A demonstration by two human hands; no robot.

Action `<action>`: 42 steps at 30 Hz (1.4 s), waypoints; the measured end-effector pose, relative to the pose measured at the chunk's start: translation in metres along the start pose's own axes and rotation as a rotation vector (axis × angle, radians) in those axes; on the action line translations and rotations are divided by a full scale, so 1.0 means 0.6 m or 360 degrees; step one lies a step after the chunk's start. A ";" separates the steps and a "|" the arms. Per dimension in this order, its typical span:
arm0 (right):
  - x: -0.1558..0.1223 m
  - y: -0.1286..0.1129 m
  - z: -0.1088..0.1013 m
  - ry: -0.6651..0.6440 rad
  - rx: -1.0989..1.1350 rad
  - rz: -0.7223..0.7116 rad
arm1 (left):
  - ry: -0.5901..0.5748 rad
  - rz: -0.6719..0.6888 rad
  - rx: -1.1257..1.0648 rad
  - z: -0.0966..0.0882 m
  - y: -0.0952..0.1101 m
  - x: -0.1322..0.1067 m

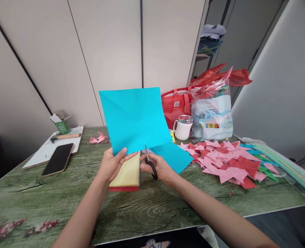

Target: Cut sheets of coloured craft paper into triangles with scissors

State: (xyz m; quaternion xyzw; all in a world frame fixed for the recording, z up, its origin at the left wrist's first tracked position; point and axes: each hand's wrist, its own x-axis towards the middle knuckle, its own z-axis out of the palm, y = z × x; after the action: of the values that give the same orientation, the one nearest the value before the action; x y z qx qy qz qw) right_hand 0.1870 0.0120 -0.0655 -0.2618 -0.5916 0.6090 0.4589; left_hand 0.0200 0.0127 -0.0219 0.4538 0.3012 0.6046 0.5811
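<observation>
My left hand (113, 164) pinches the lower edge of a bright blue paper sheet (134, 117) and holds it upright above the table. My right hand (157, 167) grips black-handled scissors (150, 164), whose blades point up into the sheet's bottom edge. A second blue piece (174, 156) lies flat just right of my right hand. Under both hands sits a stack of coloured paper (128, 175), yellow on top with a red bottom.
A pile of pink, red and green folded paper triangles (230, 162) covers the table's right side. A white mug (182, 129), red bag (175, 105) and plastic bag (211, 110) stand behind. A phone (58, 159), hammer (64, 136), board and small box (61, 124) lie at left.
</observation>
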 end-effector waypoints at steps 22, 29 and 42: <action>-0.002 0.001 -0.001 0.0017 -0.0038 0.0023 | 0.0012 0.0015 -0.0025 -0.001 -0.001 -0.001; -0.003 -0.005 0.002 0.0046 -0.0049 0.0057 | -0.0005 0.0019 -0.0028 0.001 -0.001 0.000; -0.002 0.001 0.000 0.0029 -0.0026 0.0019 | 0.0008 0.0011 -0.0055 0.003 0.001 -0.003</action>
State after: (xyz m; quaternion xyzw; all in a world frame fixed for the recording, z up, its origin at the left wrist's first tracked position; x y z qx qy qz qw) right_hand 0.1874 0.0110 -0.0665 -0.2746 -0.5909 0.6043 0.4585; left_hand 0.0213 0.0103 -0.0207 0.4433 0.2907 0.6130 0.5859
